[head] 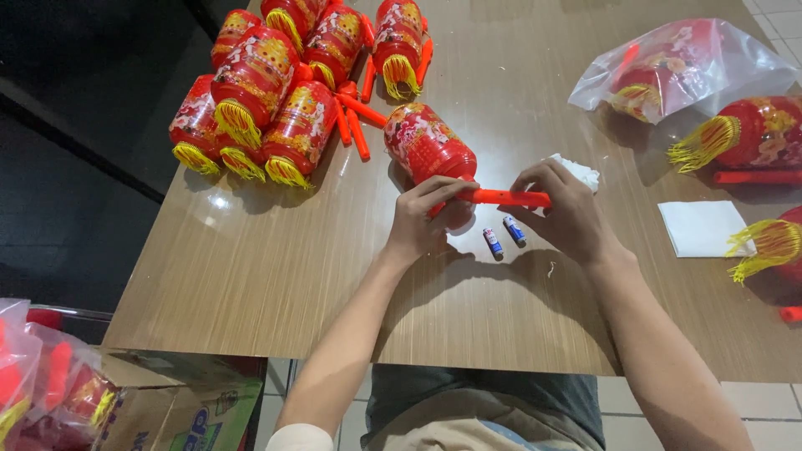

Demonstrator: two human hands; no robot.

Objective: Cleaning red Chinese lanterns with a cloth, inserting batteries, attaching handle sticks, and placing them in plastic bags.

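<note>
Two hands hold a red lantern's orange stick over the table.

Two small batteries [504, 235] lie just under the hands. The left hand [422, 221] and right hand [564, 213] both pinch the orange stick [505, 198]. Its red lantern [428, 144] seems to rest on the wooden table [251, 267]. Farther back sits a pile of lanterns [276, 83].

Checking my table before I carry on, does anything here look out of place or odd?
Two small cylindrical batteries lie loose on the wooden table, under the orange plastic lantern handle held by both hands, left and right. Nothing looks spilled or broken.
</note>
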